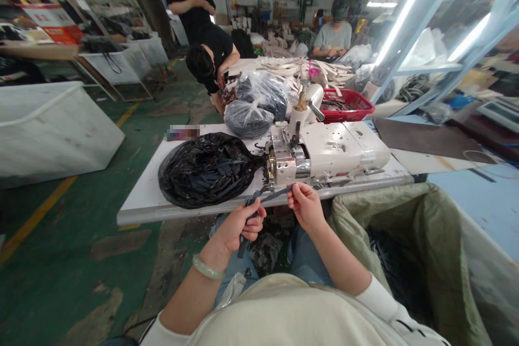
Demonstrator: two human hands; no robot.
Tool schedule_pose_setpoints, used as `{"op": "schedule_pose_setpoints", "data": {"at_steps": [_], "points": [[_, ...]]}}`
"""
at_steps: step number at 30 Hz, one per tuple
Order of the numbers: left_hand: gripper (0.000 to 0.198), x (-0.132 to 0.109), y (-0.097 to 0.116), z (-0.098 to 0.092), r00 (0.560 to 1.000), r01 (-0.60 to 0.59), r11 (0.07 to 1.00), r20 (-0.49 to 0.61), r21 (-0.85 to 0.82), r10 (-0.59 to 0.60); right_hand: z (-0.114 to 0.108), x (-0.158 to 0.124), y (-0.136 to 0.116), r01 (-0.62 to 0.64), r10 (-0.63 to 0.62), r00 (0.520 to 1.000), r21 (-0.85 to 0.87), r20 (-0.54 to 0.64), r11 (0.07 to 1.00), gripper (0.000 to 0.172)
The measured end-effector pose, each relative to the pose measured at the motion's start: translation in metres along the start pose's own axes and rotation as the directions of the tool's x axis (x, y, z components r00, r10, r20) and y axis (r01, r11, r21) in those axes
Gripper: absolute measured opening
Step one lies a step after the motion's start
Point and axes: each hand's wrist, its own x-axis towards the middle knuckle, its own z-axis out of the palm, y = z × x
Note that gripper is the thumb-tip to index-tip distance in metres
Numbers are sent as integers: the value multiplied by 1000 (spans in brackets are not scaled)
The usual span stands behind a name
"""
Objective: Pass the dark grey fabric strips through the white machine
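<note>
My left hand (246, 223) is closed around a small bunch of dark grey strips (243, 246), whose ends hang below the fingers. Between finger and thumb, my right hand (305, 204) pinches the end of one dark strip (278, 193) that stretches across from the left hand. Both hands are over my lap, just in front of the table edge. Beyond them stands a white machine (290, 159) with a metal head. To its left lies an open black plastic bag (206, 170) with many dark strips inside.
Clear plastic bags of dark pieces (253, 105) and a red basket (344, 105) stand behind the machine. A large green sack (425, 227) is open at my right. A white bin (57, 130) is at far left. Several people are around the room, one bending over the far table.
</note>
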Motion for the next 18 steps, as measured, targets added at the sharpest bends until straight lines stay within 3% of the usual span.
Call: {"op": "schedule_pose_setpoints", "data": {"at_steps": [4, 8, 10, 12, 16, 18], "points": [[32, 3, 0, 3, 995, -85, 996, -46, 4, 85, -9, -11, 2, 106, -83, 983, -141, 161, 984, 19], [30, 6, 0, 5, 979, -157, 982, -113, 101, 168, -13, -24, -7, 252, -148, 930, -291, 336, 923, 14], [29, 6, -1, 7, 959, -213, 964, -154, 160, 238, -14, -29, -12, 266, -129, 911, -320, 391, 909, 14], [29, 4, 0, 9, 926, -292, 932, -181, 215, 332, -18, -33, -13, 199, -58, 905, -299, 421, 933, 15], [30, -2, 4, 8, 870, -397, 851, -156, 343, 468, -29, -33, -10, -125, 183, 887, -162, 423, 979, 40], [30, -3, 5, 8, 862, -415, 814, -110, 406, 494, -30, -32, -8, -253, 276, 870, -111, 408, 961, 43]]}}
